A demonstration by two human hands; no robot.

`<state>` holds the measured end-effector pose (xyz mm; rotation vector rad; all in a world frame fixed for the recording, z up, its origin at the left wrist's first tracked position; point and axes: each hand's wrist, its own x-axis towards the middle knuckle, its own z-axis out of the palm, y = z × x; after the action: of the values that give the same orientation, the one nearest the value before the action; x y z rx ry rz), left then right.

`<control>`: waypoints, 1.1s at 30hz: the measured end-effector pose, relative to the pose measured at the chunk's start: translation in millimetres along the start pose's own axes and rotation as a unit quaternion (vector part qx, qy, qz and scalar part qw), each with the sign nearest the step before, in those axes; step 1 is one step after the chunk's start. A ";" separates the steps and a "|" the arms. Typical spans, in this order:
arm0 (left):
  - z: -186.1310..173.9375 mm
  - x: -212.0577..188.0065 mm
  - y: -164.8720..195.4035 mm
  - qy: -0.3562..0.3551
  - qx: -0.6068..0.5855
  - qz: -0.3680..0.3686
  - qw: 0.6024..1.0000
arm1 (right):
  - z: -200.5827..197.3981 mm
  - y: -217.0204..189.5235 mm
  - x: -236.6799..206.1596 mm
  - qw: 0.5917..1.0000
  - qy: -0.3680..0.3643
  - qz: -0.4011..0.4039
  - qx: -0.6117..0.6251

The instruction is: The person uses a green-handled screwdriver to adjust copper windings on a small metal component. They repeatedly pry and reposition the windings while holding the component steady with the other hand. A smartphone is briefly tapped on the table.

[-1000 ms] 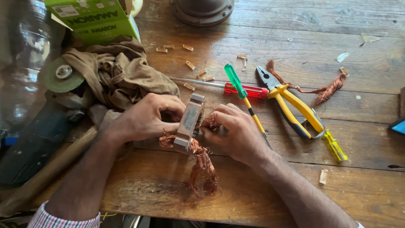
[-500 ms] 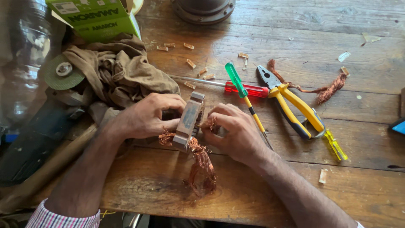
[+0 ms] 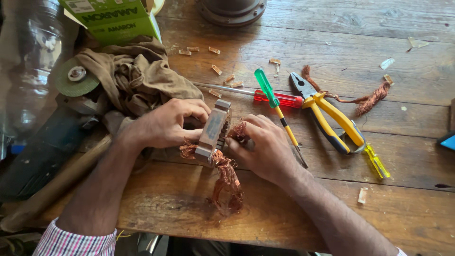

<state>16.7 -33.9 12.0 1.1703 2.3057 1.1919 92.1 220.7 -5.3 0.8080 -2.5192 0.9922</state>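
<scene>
Hands meet at the near middle of the worn wooden surface, on either side of a grey laminated metal motor core that stands tilted between them. The left hand closes on the core from its left, fingers curled over the top edge. The right hand presses against the core's right side, its fingers pinched on frayed copper winding wire, which spills from the core's lower end toward the near edge. Just beyond the right hand lie a green-handled screwdriver, a red-handled screwdriver and yellow-handled pliers. A crumpled brown cloth lies behind the left hand.
</scene>
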 end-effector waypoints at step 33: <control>2.7 -0.4 7.1 -0.018 0.046 -0.014 0.999 | -8.8 -4.3 -0.4 1.000 -0.021 -0.021 -0.005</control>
<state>22.3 -30.4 15.9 1.1766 2.3643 1.0579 95.7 224.4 3.0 0.8836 -2.5285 0.9577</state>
